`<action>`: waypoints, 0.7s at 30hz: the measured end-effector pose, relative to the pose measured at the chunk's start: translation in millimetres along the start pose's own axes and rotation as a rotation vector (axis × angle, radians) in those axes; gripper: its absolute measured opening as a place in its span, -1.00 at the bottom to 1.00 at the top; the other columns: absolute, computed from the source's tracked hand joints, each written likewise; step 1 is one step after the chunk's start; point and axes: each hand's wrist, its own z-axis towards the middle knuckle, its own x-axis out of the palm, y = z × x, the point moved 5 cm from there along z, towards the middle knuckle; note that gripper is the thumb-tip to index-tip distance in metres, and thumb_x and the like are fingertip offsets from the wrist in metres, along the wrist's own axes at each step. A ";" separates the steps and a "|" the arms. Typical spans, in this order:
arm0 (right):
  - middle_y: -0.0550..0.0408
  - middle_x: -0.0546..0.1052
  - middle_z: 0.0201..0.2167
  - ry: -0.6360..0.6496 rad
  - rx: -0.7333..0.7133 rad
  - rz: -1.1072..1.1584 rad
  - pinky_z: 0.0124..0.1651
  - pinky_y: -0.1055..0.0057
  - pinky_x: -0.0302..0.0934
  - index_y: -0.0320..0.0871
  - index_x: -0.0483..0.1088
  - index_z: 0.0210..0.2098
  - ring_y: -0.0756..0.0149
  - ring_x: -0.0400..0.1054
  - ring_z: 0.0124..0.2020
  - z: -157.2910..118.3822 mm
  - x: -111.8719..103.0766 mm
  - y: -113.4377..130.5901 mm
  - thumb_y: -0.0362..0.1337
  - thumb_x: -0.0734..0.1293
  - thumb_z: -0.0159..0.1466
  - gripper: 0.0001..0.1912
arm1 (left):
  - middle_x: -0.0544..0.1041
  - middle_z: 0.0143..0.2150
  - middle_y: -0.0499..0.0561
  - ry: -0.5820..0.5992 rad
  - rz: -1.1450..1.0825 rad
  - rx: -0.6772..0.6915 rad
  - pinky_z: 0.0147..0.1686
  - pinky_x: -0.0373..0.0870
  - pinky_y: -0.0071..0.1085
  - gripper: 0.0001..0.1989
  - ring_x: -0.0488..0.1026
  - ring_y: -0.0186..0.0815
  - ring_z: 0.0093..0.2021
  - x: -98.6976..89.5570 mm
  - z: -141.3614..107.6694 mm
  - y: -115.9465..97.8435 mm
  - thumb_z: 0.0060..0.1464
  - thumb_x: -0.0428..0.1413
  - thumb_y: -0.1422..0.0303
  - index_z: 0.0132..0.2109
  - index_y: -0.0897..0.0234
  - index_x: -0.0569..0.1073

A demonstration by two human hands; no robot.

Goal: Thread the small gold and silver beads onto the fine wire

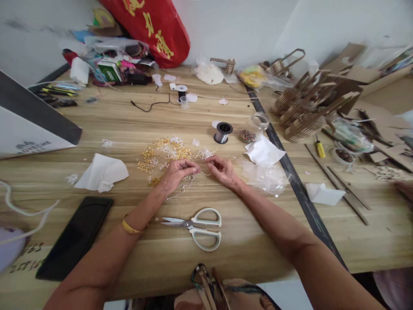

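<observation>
The left hand [176, 174] pinches the end of a small beaded strand [183, 188], which trails onto the wooden table [129, 112] just above the scissors [186, 224]. The right hand [222, 170] has thumb and forefinger brought close together beside a thin pale thread [205, 174]; whether they grip it, I cannot tell. If the left pinch loosens, the strand could slip and its small parts scatter, since nothing rims the loose gold and silver rings [155, 153] next to it. The thread could also snag in the white strands [204, 153] just behind the fingertips. The scissors' blades lie apart near the left wrist, so a low sweep could catch skin. A white box [35, 144] reads "OYECHE", its start unclear; handwritten digits [27, 258] include "165"; yellow characters mark a red banner [155, 30].
</observation>
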 end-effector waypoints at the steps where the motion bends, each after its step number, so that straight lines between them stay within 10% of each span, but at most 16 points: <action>1: 0.19 0.34 -0.55 -0.023 -0.006 0.010 -0.48 0.51 0.08 -0.24 0.44 -0.21 0.48 0.17 -0.54 0.0 -0.3 0.4 -0.20 0.26 0.26 -0.76 | 0.60 -0.38 0.01 -0.003 -0.010 -0.002 -0.20 0.41 -0.38 -0.79 0.55 -0.30 -0.31 0.5 -0.4 -0.1 -0.18 0.34 0.35 -0.34 0.34 0.56; 21: 0.13 0.53 -0.49 0.150 0.235 0.506 -0.41 0.48 0.27 -0.22 0.52 -0.28 0.45 0.35 -0.51 3.2 16.3 -1.0 -0.12 0.43 0.14 -0.71 | 0.61 -0.38 0.01 0.119 0.047 0.008 -0.21 0.40 -0.39 -0.84 0.55 -0.30 -0.32 17.1 -7.4 -7.5 -0.12 0.29 0.38 -0.34 0.35 0.54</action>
